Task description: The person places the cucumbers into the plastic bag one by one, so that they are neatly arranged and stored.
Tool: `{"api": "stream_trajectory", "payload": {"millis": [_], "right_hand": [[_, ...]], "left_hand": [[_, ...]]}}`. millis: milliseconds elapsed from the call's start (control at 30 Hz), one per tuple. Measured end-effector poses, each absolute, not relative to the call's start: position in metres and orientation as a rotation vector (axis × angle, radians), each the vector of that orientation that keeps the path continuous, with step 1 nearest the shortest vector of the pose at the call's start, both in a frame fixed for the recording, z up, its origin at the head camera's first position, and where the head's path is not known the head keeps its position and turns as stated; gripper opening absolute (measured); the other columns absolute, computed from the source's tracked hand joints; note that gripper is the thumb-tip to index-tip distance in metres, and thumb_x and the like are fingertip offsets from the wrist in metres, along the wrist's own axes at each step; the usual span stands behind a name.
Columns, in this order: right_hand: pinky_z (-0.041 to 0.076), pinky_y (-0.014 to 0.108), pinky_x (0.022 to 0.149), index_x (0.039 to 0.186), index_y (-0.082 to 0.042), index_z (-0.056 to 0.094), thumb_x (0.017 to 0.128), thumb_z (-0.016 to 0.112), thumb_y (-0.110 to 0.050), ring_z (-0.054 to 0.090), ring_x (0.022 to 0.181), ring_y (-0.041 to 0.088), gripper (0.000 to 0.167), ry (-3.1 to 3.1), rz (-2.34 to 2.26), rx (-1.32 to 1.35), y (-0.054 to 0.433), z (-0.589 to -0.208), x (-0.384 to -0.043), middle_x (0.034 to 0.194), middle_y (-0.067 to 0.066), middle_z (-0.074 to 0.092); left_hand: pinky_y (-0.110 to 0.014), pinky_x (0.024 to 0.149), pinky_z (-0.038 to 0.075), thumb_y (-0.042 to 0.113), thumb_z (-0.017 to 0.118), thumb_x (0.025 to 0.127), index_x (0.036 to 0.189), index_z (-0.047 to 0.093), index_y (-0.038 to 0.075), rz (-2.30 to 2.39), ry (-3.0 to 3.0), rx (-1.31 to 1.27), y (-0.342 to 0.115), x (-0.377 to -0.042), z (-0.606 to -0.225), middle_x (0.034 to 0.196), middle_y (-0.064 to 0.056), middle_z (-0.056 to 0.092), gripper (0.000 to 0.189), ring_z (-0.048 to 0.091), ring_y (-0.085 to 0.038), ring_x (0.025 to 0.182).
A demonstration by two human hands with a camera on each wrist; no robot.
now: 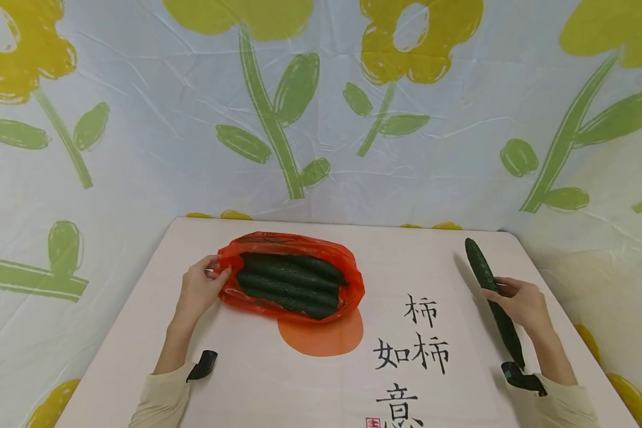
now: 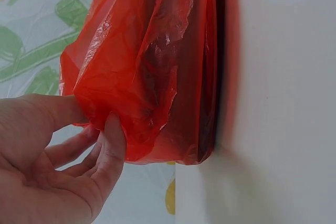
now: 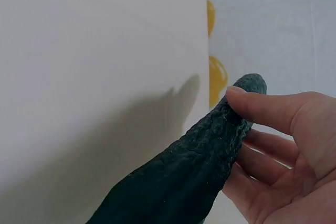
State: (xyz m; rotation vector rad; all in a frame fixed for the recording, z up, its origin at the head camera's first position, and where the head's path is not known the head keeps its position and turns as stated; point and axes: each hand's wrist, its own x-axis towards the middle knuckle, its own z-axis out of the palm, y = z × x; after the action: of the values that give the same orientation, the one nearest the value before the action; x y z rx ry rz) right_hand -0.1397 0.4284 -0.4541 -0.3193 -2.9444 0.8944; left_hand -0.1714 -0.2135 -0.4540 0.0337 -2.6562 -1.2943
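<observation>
On the left half of the table lies a red plastic bag point(image 1: 357, 284), its mouth spread wide around several dark green cucumbers point(image 1: 289, 282). My left hand point(image 1: 205, 282) pinches the bag's left edge; in the left wrist view, thumb and fingers point(image 2: 113, 140) hold the thin red film point(image 2: 126, 87). Over at the right side, my right hand point(image 1: 521, 303) grips a single long cucumber point(image 1: 478, 264) around its middle, thumb on one side and fingers on the other. The right wrist view shows this cucumber point(image 3: 173, 177) above the table, its shadow falling on the surface.
The pale table point(image 1: 278, 392) carries black brush characters point(image 1: 428, 353) and an orange printed shape point(image 1: 326, 342). A cloth with yellow flowers and green leaves point(image 1: 294, 89) hangs behind and at both sides. Dark wrist cameras point(image 1: 205, 364) sit at both cuffs.
</observation>
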Motion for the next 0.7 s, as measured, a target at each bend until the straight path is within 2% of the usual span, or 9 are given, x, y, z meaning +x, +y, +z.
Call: {"api": "stream_trajectory", "payload": {"millis": [233,467,700], "right_hand": [[0.054,0.027,0.062,0.126,0.015,0.061,0.092,0.079,-0.027,0.068,0.102,0.05,0.057,-2.921,0.908,-0.221,0.41,-0.453,-0.139,0.112,0.036,0.068],[0.05,0.019,0.062,0.127,0.014,0.063,0.091,0.081,-0.022,0.068,0.103,0.048,0.054,-2.888,0.929,-0.105,0.389,-0.448,-0.138,0.116,0.034,0.068],[0.05,0.019,0.066,0.128,0.011,0.064,0.09,0.081,-0.019,0.069,0.104,0.046,0.052,-2.853,0.951,0.022,0.363,-0.435,-0.139,0.116,0.029,0.07]], "left_hand": [[-0.014,0.064,0.049,0.009,0.068,0.098,0.128,0.061,-0.011,-1.323,-2.673,0.045,-0.213,-0.171,-0.451,0.105,-0.026,0.068,0.036,0.066,-0.036,0.092],[-0.014,0.063,0.05,0.009,0.067,0.099,0.129,0.06,-0.011,-1.34,-2.673,0.033,-0.213,-0.171,-0.45,0.106,-0.026,0.067,0.037,0.065,-0.036,0.092],[-0.014,0.065,0.05,0.012,0.067,0.1,0.13,0.059,-0.01,-1.341,-2.687,0.047,-0.213,-0.171,-0.45,0.108,-0.026,0.067,0.039,0.064,-0.037,0.095]]}}
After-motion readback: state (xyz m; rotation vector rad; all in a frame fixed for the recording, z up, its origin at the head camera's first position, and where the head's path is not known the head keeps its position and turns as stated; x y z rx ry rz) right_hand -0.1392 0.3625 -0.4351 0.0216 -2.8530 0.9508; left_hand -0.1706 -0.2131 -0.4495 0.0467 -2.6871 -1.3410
